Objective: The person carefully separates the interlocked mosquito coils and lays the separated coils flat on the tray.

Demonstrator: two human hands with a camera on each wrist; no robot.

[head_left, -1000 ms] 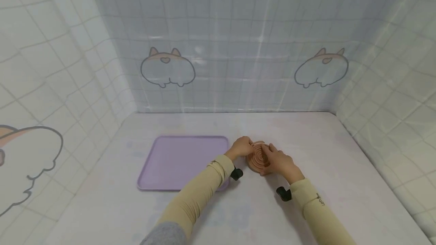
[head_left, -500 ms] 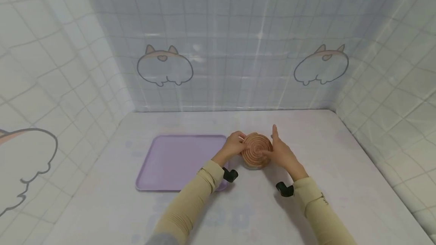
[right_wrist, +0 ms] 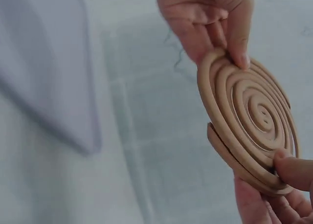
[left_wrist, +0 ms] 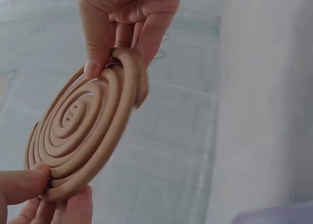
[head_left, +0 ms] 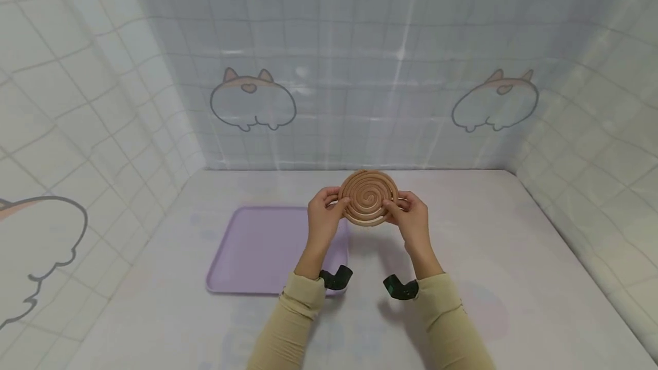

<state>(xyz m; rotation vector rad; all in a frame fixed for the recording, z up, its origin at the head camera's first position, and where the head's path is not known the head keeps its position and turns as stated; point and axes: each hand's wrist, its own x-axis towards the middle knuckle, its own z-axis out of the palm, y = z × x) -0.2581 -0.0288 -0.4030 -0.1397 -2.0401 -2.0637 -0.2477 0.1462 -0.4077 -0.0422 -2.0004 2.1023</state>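
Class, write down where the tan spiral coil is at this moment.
In the head view, the spiral coil is just right of centre, held up between the left hand and the right hand, with the purple tray to its lower left.

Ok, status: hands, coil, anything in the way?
Left hand, right hand: both pinching the coil at opposite edges. Coil held above the table. Nothing seen blocking it; tray partly behind left hand, head view.

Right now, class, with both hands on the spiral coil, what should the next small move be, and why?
Probably ease the spiral coil gently apart: the left hand and right hand pinch opposite sides, holding it above the table, and an end juts out behind its rim.
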